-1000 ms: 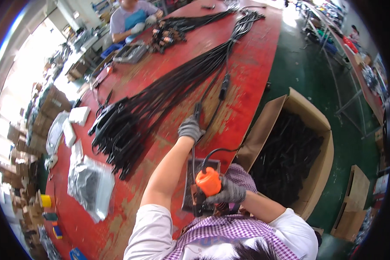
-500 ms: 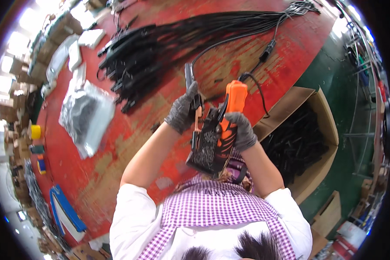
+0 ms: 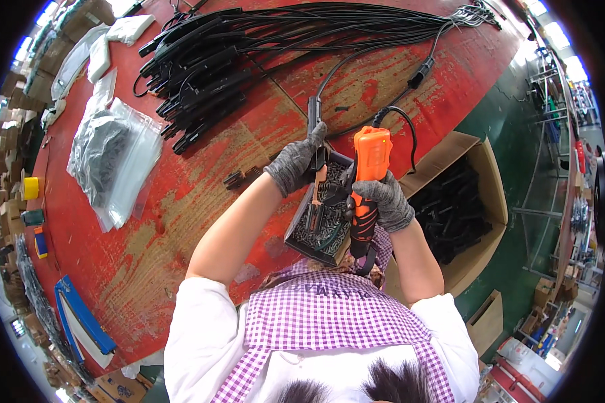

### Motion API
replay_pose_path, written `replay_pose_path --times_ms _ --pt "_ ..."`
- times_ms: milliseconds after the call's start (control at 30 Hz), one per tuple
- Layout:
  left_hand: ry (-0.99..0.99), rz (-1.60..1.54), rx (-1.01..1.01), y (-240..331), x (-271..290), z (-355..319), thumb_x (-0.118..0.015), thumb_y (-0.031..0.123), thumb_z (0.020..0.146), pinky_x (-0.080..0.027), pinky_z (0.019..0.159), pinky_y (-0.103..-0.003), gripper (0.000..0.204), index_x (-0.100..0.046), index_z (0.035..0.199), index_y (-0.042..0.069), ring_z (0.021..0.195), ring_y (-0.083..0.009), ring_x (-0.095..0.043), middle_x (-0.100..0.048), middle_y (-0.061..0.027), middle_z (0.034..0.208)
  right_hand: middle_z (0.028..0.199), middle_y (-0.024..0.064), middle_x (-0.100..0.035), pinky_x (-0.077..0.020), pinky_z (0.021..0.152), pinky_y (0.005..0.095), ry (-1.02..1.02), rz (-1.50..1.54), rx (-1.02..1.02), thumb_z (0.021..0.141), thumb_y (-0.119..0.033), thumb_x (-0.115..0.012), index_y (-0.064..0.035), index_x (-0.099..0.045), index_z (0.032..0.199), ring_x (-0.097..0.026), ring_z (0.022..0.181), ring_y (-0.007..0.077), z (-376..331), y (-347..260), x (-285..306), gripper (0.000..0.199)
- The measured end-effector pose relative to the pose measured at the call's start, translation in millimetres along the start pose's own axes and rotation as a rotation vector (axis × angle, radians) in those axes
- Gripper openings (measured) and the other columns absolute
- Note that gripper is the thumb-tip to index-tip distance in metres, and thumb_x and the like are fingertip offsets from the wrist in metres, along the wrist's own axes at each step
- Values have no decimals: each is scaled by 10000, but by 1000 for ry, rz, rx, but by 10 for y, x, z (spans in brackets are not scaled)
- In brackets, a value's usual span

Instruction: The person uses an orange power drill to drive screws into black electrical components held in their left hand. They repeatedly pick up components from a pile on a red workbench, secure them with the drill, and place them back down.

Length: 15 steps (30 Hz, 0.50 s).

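My left hand (image 3: 297, 163), in a dark grey glove, is closed around a welding electrode holder (image 3: 314, 115) with a black handle, a cable at its far end and copper-coloured jaws pointing toward me. My gloved right hand (image 3: 385, 200) grips an orange and black electric screwdriver (image 3: 372, 158), its cord leading away from me and its black end toward me. Beneath both hands lies a dark tray (image 3: 290, 236) of small grey screws. The screwdriver's tip is hard to make out beside the tray.
Black cabled handles (image 3: 202, 67) lie in a pile at the far left, their cables bundled toward the far right. Plastic bags (image 3: 117, 161) sit on the red table (image 3: 181, 221). A cardboard box (image 3: 497, 195) of black parts stands at the right. Blue-edged frame (image 3: 84, 319) at near left.
The view has shifted and sharpened, so the pile and bags sit further left. The screwdriver has swung slightly right, and more of the screw tray shows. Both hands keep their holds.
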<state>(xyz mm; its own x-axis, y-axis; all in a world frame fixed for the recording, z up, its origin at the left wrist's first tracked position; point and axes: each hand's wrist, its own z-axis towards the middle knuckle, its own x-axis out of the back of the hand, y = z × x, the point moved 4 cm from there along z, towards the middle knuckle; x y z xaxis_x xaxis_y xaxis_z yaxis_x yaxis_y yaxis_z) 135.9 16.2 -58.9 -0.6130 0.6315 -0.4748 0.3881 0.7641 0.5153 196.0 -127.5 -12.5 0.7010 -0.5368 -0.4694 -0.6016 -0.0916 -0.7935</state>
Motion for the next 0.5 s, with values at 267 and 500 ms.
replay_pose_path --times_ms 267,500 --pt "-127 -45 -12 125 56 86 -540 531 783 -439 433 -255 448 -543 766 84 522 -132 -541 -553 -46 637 787 45 -572 -510 537 263 19 -101 106 673 -159 -661 -16 -532 931 -583 591 139 0 -39 -234 322" --pt "-73 16 -68 123 -49 -18 -554 528 779 -441 496 -241 429 -544 738 101 556 -115 -541 -556 -34 643 796 43 -565 -517 537 276 -18 -18 37 671 -167 -666 -30 -512 944 -587 600 149 -59 -52 -236 342"
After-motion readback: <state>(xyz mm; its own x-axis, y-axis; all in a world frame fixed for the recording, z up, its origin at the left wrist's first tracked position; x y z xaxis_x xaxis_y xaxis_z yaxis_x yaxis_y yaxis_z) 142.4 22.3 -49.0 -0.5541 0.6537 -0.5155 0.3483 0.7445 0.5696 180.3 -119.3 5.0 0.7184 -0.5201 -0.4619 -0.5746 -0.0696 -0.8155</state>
